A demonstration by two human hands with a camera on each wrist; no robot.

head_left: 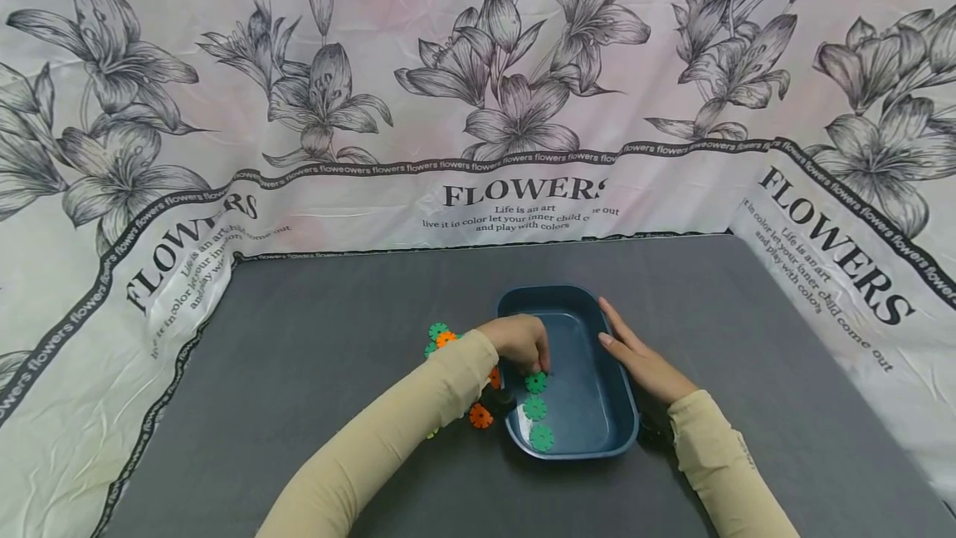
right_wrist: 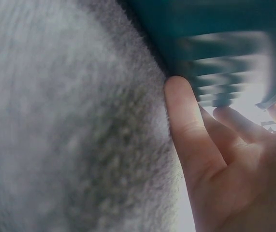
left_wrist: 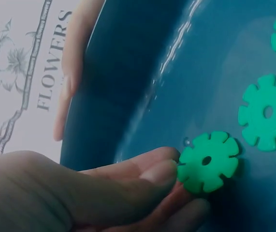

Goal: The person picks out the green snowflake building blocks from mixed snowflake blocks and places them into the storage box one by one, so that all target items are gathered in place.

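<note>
My left hand (head_left: 520, 337) reaches over the left wall of a blue rectangular plastic tray (head_left: 565, 456). Its thumb and fingers pinch a green notched disc (left_wrist: 208, 162) by the edge, low inside the tray. Two more green notched discs lie on the tray floor in a line with it: a middle one (left_wrist: 267, 112) and one nearer the front (head_left: 541, 438). At the tray's right side, my right hand (head_left: 648, 362) has its fingers extended against the outer wall. The right wrist view shows those fingertips (right_wrist: 180, 89) touching the wall close to the grey cloth.
Left of the tray, partly hidden by my left forearm, several loose notched discs lie on the grey cloth (head_left: 314, 355), among them an orange disc (head_left: 481, 416) and a green disc (head_left: 437, 330). A flower-printed curtain (head_left: 358, 210) borders the back and sides.
</note>
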